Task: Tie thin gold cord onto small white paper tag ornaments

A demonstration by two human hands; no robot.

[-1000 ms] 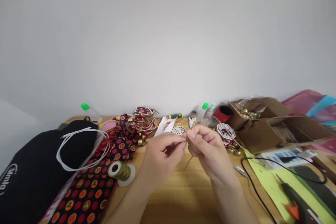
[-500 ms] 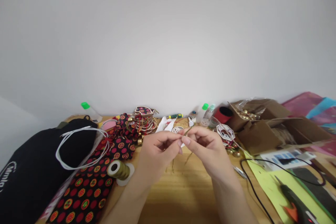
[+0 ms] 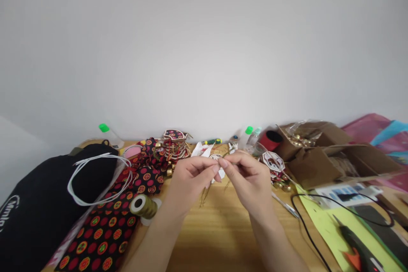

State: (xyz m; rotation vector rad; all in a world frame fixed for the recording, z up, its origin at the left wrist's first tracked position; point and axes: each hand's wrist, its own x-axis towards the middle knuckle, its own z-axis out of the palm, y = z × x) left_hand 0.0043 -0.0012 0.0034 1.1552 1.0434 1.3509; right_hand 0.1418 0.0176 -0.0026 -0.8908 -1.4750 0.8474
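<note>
My left hand (image 3: pixel 190 182) and my right hand (image 3: pixel 250 182) meet above the middle of the wooden table, fingertips pressed together. Both pinch a thin olive cord (image 3: pixel 204 195), whose loose strands hang below the left fingers; another short length shows above the right fingers. The exact grip point is hidden by the fingertips. Just behind them lies a small white piece (image 3: pixel 221 173), partly covered. To the left of my left wrist stands a spool of olive thread (image 3: pixel 147 207). A slim silver pen-like tool (image 3: pixel 286 205) lies beside my right wrist.
Patterned black-and-red fabric (image 3: pixel 98 233), a black bag (image 3: pixel 54 208) and a coiled white cable (image 3: pixel 75 187) fill the left. Charms with gold bells (image 3: pixel 174 146) are piled behind. At right are cardboard boxes (image 3: pixel 314 165), yellow paper (image 3: pixel 318 221) and a black corded tool (image 3: pixel 353 240).
My right hand has shifted slightly left, uncovering more of the silver tool. The hanging cord strands have moved a little, with more showing below my left hand.
</note>
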